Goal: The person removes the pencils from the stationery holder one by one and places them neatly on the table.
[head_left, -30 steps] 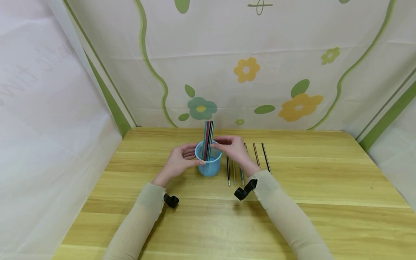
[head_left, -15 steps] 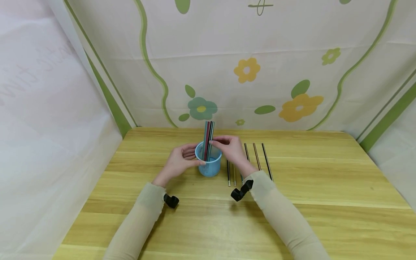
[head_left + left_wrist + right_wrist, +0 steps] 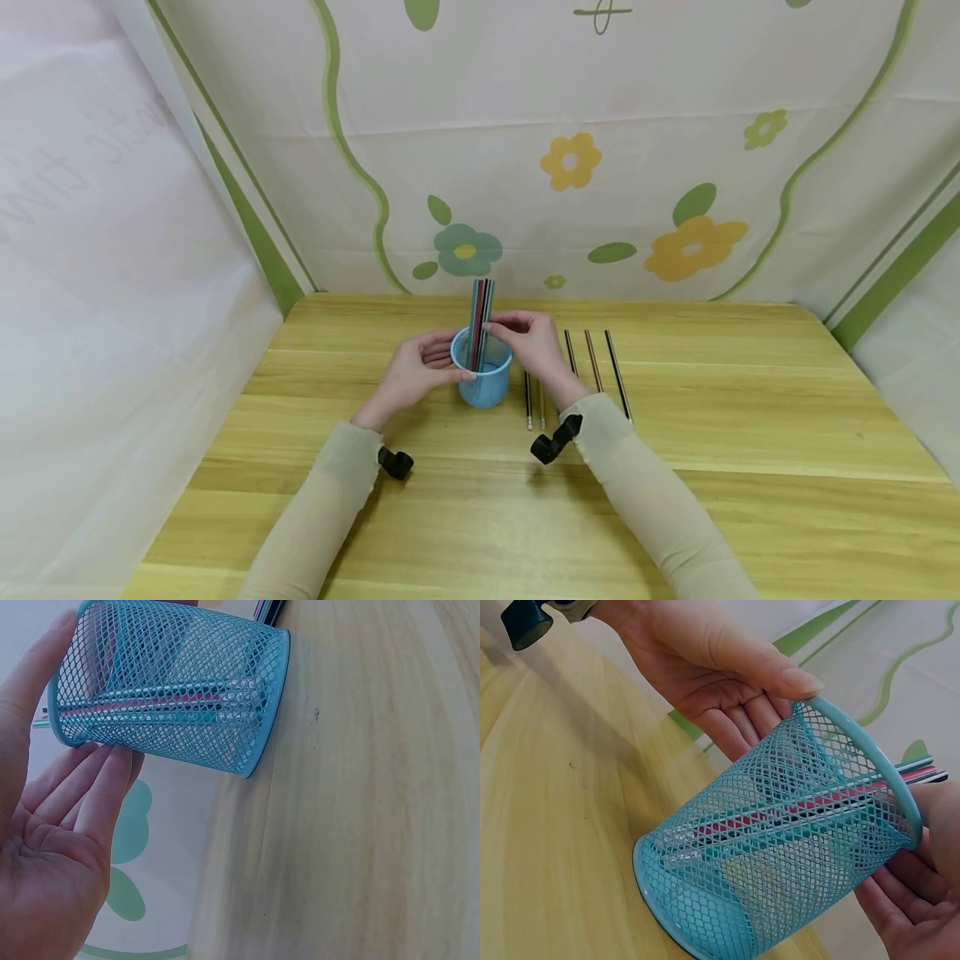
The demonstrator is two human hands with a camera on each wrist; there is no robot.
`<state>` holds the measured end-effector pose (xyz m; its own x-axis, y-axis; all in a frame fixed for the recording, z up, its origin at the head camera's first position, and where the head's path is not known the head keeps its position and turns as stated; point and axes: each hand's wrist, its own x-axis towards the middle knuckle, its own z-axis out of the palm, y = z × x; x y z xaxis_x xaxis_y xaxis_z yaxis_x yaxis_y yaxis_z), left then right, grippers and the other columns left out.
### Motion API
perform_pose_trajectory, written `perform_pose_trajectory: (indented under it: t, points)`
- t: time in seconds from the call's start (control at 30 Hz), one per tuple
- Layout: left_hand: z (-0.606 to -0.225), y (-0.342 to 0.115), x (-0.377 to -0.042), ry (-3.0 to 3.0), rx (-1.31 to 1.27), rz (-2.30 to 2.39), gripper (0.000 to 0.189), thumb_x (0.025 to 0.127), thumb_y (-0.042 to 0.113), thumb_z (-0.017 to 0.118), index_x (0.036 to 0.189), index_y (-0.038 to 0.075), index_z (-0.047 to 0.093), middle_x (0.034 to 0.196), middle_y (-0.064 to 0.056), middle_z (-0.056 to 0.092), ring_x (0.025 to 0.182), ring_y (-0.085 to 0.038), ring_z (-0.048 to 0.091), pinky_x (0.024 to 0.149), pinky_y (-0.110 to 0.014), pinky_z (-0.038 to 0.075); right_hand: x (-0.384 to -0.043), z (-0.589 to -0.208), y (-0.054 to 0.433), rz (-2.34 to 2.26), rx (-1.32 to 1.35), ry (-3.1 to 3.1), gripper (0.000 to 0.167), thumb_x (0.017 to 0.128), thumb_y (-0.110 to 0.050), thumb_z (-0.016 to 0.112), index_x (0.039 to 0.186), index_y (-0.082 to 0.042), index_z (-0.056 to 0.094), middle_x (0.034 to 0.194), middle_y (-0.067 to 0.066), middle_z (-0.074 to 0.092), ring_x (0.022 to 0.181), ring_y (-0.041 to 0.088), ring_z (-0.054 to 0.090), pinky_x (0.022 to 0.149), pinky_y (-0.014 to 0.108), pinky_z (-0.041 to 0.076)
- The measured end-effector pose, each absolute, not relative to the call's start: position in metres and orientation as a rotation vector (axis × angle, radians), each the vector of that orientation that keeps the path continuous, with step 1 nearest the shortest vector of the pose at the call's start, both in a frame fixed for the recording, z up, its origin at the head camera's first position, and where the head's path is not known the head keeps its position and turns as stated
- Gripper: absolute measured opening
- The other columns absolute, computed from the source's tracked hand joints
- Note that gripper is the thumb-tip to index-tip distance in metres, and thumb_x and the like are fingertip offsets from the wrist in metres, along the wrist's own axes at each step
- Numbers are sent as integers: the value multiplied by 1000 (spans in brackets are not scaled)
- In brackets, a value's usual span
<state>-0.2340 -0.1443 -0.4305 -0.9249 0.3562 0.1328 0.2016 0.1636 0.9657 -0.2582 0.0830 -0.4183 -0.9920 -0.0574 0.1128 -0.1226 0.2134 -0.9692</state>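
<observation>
A light blue mesh pencil cup (image 3: 487,390) stands upright near the middle of the table. Several pencils (image 3: 478,312), in teal, red and black, stand in it as a close bundle, their pale eraser ends low in the mesh. My left hand (image 3: 408,367) holds the cup from the left, thumb at the near rim and the other fingers along the far wall. From the right, my right hand (image 3: 538,342) reaches over the rim and pinches the bundle, its thumb against the pencils. Other right fingers (image 3: 900,892) lie outside the mesh.
Several more pencils (image 3: 618,375) lie on the wooden table (image 3: 465,517), right of the cup and partly under the right forearm. Each wrist carries a small black camera (image 3: 557,440). A floral cloth (image 3: 510,167) hangs behind the table's back edge.
My right hand has shifted slightly, its thumb a little higher along the pencils and its wrist further left. The left hand, cup and bundle look the same.
</observation>
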Motion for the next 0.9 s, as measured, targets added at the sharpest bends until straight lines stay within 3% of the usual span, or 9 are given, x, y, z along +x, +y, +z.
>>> perform_pose_trajectory:
  t: [0.57,0.9]
  points:
    - [-428,-145,-234,2280,520,1866,67,84,2,85,142,-8,52,138,-23,58,125,-37,59,106,-47,48,-256,-413,84,1981,123,-2311,26,92,-29,80,109,-9,78,105,3,73,98,20,65,83,33,56]
    - [-405,-141,-218,2279,554,1873,64,85,2,83,139,-12,52,136,-28,58,123,-40,59,107,-54,46,-254,-411,88,1998,108,-2287,27,91,-31,81,109,-11,78,107,2,72,100,20,65,88,36,56]
